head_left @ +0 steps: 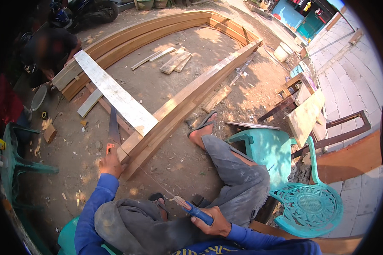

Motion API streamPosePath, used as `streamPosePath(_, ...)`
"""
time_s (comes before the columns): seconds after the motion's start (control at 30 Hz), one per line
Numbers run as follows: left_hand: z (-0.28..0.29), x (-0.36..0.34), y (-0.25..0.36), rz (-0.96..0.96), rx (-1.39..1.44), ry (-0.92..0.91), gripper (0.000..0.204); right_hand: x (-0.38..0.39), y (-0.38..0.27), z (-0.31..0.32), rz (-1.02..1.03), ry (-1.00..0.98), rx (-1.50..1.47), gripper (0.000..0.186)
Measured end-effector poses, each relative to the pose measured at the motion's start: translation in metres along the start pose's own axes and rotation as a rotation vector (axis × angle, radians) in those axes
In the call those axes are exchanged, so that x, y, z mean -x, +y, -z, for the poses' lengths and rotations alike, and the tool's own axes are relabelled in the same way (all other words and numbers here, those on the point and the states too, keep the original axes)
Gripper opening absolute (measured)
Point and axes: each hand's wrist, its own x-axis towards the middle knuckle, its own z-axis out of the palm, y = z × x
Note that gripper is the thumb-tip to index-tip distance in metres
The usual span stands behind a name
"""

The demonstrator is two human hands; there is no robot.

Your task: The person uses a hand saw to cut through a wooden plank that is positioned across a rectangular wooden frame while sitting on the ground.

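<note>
The right grip (219,223) curls around a blue tool (198,212), low over the lap (174,227). The left grip (111,163) touches the near end of the beam (191,92); I cannot tell how tight. A saw (113,129) is beside it. A white board (115,100) crosses the beam.

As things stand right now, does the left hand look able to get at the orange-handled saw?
Probably yes: the left hand, at the near end of the wooden beam, appears right beside the saw's orange handle, with nothing visible between them, though depth is hard to judge.
</note>
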Motion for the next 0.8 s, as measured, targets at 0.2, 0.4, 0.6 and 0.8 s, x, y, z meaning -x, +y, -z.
streamPosePath(0.2,-0.009,-0.004,0.011,-0.022,0.06,0.035,0.072,-0.148,0.014,-0.067,0.122,0.068,-0.044,0.033)
streamPosePath(0.4,-0.015,-0.021,0.025,-0.122,0.033,0.013,0.07,-0.156,0.076,-0.074,0.185,0.14,-0.019,0.03)
streamPosePath(0.6,-0.01,-0.002,-0.019,-0.04,0.015,0.002,0.065,-0.059,0.021,-0.047,-0.058,0.026,0.037,0.027)
streamPosePath(0.8,-0.005,-0.004,-0.01,-0.047,0.071,0.01,0.064,-0.013,-0.006,-0.013,0.069,0.093,0.041,0.029)
